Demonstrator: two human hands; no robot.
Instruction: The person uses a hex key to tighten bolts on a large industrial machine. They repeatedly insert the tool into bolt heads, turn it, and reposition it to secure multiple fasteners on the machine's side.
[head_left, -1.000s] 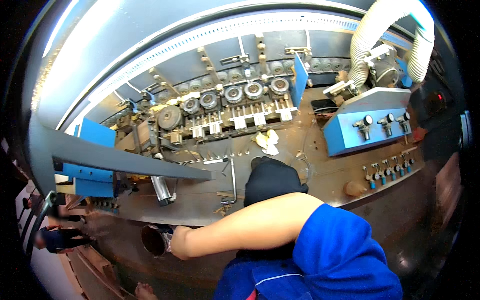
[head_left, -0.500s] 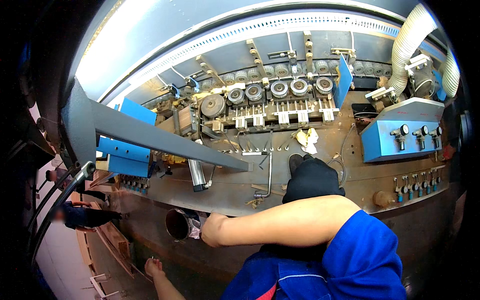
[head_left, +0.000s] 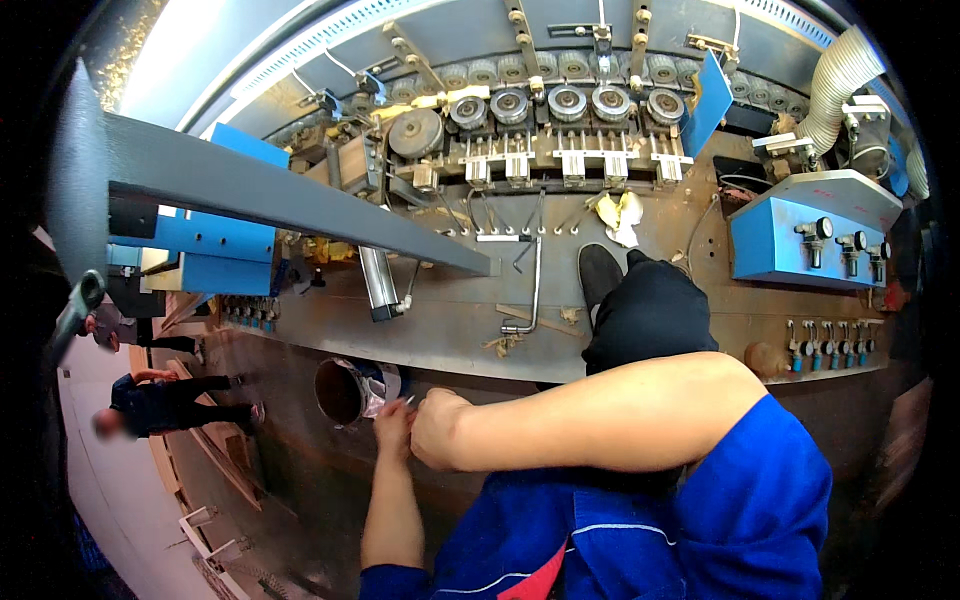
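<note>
My left hand [head_left: 393, 428] and my right hand [head_left: 438, 430] are close together in front of my body, at the near side of the machine bed. The left fingers are pinched, with a small pale tip showing at them; it is too small to name. My right hand is closed, its back toward me, and hides whatever its fingers hold. Just beyond the left hand stands an open bucket [head_left: 338, 392], dark inside, with a shiny, wrinkled side turned to my hands.
Rollers [head_left: 567, 103] line the machine. On its bed lie an L-shaped wrench [head_left: 538, 290] and a crumpled yellow-white cloth [head_left: 622, 216]. A grey beam [head_left: 290, 190] crosses at left. A blue gauge box [head_left: 790, 240] is at right. Two people stand far left, one in dark clothes [head_left: 170, 403].
My left hand has moved up and right to meet my right hand. The view has shifted, so the machine sits higher in the picture. My right hand stays closed.
</note>
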